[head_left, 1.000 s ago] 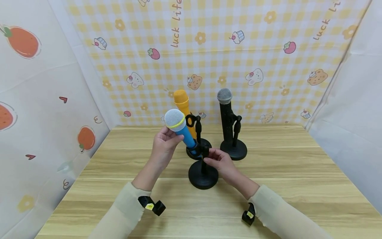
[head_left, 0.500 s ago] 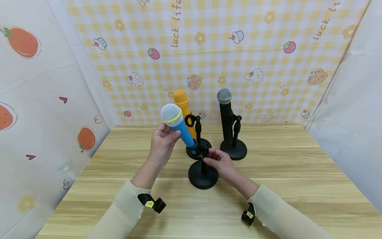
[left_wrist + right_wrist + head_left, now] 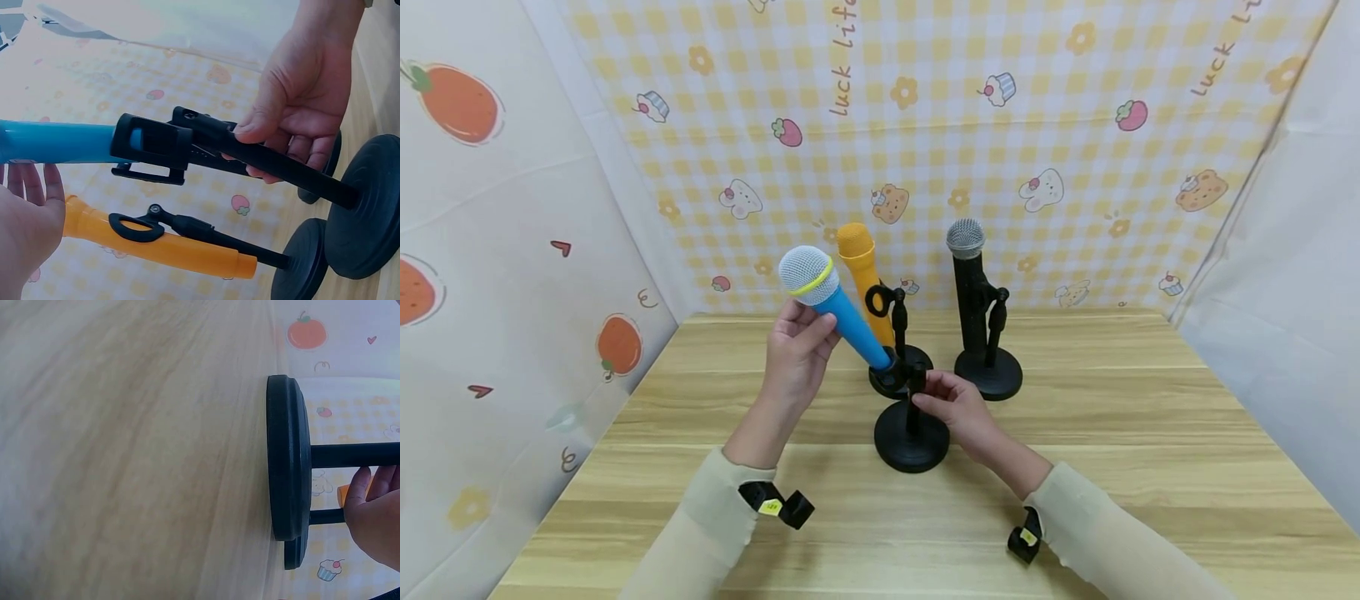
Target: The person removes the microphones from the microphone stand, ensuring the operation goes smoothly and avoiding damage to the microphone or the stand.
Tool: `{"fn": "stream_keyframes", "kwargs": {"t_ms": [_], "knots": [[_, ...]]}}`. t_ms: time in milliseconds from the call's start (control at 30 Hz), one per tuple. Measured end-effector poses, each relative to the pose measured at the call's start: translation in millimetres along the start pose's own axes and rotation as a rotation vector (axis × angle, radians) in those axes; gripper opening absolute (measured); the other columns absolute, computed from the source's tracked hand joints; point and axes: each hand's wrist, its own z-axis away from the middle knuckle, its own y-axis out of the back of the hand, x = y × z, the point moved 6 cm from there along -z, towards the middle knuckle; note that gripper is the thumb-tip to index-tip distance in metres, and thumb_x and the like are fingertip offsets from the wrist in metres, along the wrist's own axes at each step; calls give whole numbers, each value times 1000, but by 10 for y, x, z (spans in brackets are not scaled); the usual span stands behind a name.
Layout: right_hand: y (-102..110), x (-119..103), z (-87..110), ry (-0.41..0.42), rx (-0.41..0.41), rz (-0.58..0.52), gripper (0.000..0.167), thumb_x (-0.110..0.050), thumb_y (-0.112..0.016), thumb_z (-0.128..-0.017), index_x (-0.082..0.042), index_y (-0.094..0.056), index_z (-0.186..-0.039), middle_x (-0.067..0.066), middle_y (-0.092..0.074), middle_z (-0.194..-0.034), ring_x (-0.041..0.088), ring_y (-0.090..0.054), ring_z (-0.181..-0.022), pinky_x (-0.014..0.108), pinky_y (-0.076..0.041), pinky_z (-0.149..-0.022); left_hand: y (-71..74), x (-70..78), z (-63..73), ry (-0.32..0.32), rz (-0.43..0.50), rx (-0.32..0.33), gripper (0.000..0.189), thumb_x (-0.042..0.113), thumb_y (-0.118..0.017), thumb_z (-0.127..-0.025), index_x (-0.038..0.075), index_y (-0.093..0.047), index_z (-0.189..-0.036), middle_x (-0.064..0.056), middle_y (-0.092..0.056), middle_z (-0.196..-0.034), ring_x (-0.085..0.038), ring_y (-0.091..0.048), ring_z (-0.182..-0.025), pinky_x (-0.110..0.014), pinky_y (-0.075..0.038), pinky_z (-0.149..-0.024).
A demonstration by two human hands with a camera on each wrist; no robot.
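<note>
My left hand (image 3: 797,350) holds a blue microphone (image 3: 853,329) just below its white mesh head with a yellow ring. It leans up to the left, its lower end in the clip (image 3: 152,149) of the front black stand. With thumb and fingers my right hand (image 3: 958,408) grips that microphone stand (image 3: 912,442) by its pole; the round base rests on the table. In the left wrist view the blue handle (image 3: 62,142) lies over my left fingers. The right wrist view shows my right hand (image 3: 378,519) at the pole (image 3: 356,455).
Behind stand a yellow microphone (image 3: 860,258) in a second black stand (image 3: 900,321) and a black microphone (image 3: 967,292) with a silver head in a third stand (image 3: 992,375). The wooden table (image 3: 1112,417) meets a checked cloth backdrop (image 3: 925,150).
My left hand has moved up and to the left with the blue microphone, sliding its lower end up through the clip. My right hand and the stand have stayed put.
</note>
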Motion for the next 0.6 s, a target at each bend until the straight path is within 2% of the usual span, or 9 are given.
{"fn": "stream_keyframes", "kwargs": {"t_ms": [267,600], "knots": [[-8,-3,2,-1,-2,-4,26,0,-68,-89,2,-63,-114,6,-62,-100,20,-55,-94,28,-50,-84,-23,158,-28,-50,94,6,31,1,-79,-80,5,-62,-106,-5,-61,-93,-16,-60,-82,-28,-53,-78],[6,-2,-1,-9,3,-12,25,-1,-69,-88,1,-64,-113,7,-62,-99,20,-55,-93,27,-50,-83,-42,324,-37,-83,109,-17,29,1,-78,-81,5,-63,-105,-5,-62,-89,-16,-61,-82,-29,-54,-77]]}}
